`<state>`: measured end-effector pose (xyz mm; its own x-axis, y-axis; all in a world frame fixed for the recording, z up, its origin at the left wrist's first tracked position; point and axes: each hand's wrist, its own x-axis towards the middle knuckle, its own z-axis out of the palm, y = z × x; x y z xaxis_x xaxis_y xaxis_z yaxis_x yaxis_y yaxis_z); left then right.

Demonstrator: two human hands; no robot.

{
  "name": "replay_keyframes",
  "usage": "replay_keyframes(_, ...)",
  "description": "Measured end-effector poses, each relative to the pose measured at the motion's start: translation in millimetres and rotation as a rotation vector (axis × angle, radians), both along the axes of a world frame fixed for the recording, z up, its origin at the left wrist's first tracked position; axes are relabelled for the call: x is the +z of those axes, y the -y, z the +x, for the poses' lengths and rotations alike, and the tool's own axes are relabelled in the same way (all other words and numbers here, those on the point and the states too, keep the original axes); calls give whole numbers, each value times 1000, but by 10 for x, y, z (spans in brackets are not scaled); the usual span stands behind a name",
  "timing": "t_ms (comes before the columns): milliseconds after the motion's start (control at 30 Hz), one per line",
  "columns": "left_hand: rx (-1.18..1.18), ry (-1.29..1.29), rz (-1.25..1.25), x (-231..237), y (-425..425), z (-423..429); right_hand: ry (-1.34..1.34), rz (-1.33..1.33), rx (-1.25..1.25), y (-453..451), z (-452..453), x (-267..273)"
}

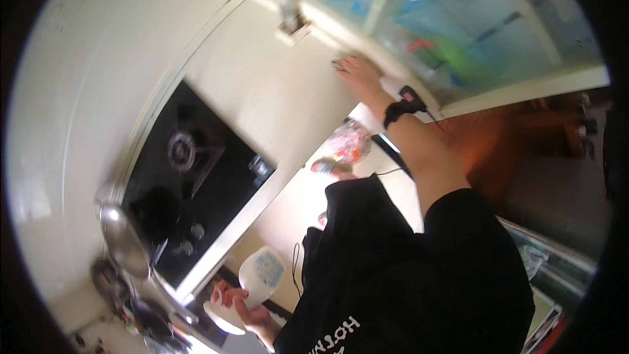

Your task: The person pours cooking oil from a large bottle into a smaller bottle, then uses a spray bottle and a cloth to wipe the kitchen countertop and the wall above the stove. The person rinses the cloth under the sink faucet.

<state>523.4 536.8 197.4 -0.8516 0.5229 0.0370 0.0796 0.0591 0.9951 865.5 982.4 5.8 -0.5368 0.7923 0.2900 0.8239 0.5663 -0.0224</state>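
Observation:
My left hand (pixel 241 305), low in the view, grips a white rounded container (pixel 265 270) with a blue-green pattern. It is tilted beside the counter's front edge, and my fingers cover part of it. My right arm reaches across to the far side, where my right hand (pixel 358 76) rests palm down on the pale countertop (pixel 275 73), close to the window frame. Nothing shows in that hand, though its fingers are blurred. A dark band (pixel 395 112) circles my right wrist.
A black glass cooktop (pixel 196 172) is set in the counter. Beside it are a metal pan (pixel 123 241) and several blurred utensils (pixel 152 319). On the floor lies a clear plastic bag (pixel 349 140) near my foot. A pipe (pixel 290 10) rises at the counter's corner beside the window (pixel 442 34).

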Motion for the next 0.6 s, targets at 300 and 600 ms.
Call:
replay_keyframes(300,-456,-270,-171,-78,-997,598,-618,-340,-413,458,-161,225)
replay_keyframes(600,-698,-269,-120,-6,-1411,916,-456,-301,-388,574,75,175)
